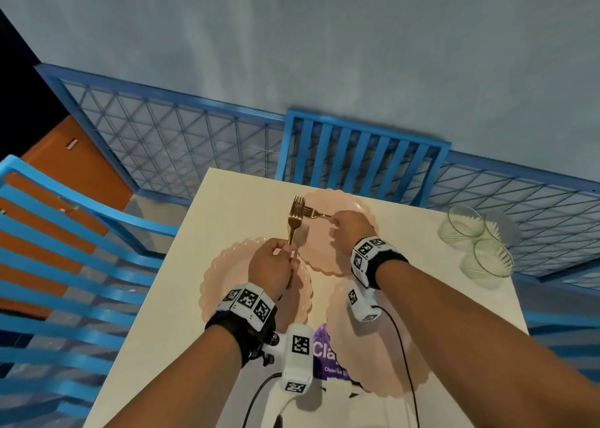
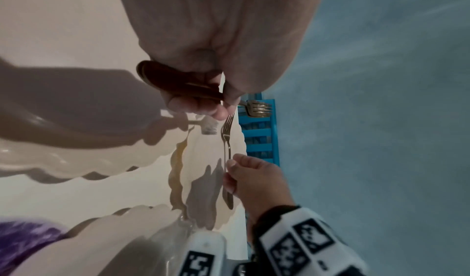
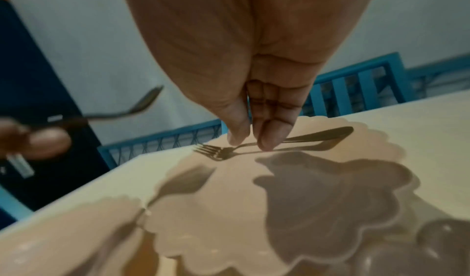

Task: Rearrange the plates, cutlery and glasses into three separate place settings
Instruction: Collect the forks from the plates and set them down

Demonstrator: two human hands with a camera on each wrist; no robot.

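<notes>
Early stage judged: three pink plates [image 1: 256, 278] crowded together mid-table, three glasses [image 1: 475, 244] bunched at the right edge, two forks [image 1: 294, 218] gripped upright in the left hand [image 1: 271, 267], one fork [image 3: 274, 142] pinched over the far plate [image 1: 337, 232] by the right hand [image 1: 352, 229].

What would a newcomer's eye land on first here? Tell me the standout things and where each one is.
Two hands meet over the cream table: the left hand grips upright gold forks, while the right hand pinches a single fork onto the far pink plate. Two more scalloped pink plates lie nearer, and two clear glasses stand at the right edge.
</notes>
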